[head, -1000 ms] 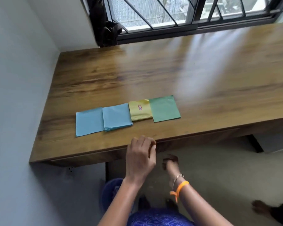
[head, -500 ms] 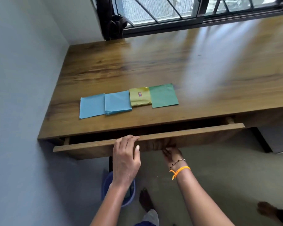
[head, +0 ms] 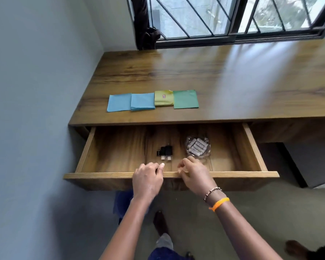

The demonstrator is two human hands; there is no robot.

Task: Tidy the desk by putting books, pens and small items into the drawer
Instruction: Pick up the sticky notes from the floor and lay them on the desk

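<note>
- Wood-grain desk: the top carries four flat paper-covered items in a row near its front edge, from left to right a light blue booklet, a second blue booklet, a yellow booklet and a green booklet. Neighbouring items touch or overlap slightly.
- Drawer: pulled well out below the desk's front edge. It holds a cluster of small black adapters near the middle and a clear packet of white pieces just to their right. The left part of the drawer floor shows bare wood.
- Left hand: positioned over the drawer's front panel, fingers curled over the top edge. Whether they clamp the panel or merely rest on it cannot be told.
- Right hand: positioned over the same edge, just beside the left hand, fingers loosely curled. No object is visible in it; grip on the panel likewise cannot be told.
- Task status (judgement): none of the four items is in the drawer yet; they are the items to move.
- Hazard 1: further pulling may bring the drawer off its runners. No stop is visible.
- Hazard 2: thin covers lying flat resist lifting; scraping at an edge may crease the paper or push one item against the next.
- Hazard 3: an item set down over the adapters or the packet would sit tilted and could foul the desk edge on closing. Use the bare left section.
- Hazard 4: closing with fingers over the top edge risks pinching.
</note>
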